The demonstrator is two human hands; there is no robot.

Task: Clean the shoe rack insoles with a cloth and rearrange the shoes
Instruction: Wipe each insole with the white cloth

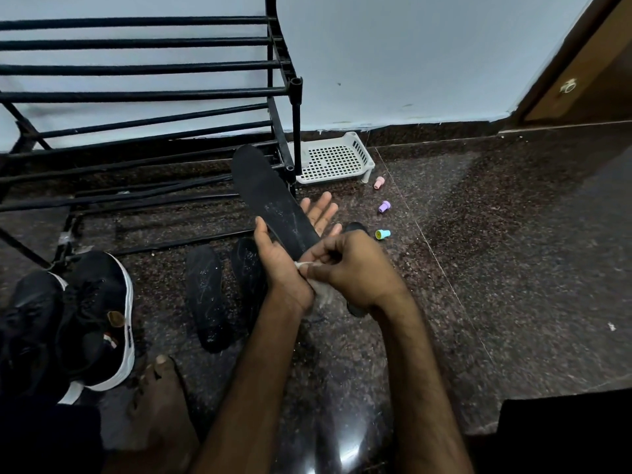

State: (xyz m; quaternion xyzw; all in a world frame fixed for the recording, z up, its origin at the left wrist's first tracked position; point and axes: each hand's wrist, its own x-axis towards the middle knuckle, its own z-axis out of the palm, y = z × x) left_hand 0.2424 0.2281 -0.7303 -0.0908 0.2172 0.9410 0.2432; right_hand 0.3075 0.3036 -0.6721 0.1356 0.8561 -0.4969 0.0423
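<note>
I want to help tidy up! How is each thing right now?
Held insole, streaked with dust, lying across the left hand, whose fingers are straight.
Cloth, white, pinched by the right hand at the insole's near end.
Two floor insoles, flat, side by side, scuffed.
Black shoes, on the floor, off the rack.
Shoe rack, upright by the wall.
White basket, upright on the floor beside the rack.

Legible text: none. Black shoe [97,302], white sole edge: short dark lettering [129,331], possibly a brand name, too small and blurred to read. Same shoe, inside the opening: small striped tag [110,338], no characters made out. Held insole [273,200]: pale scuff marks only, no print or size number legible
</note>
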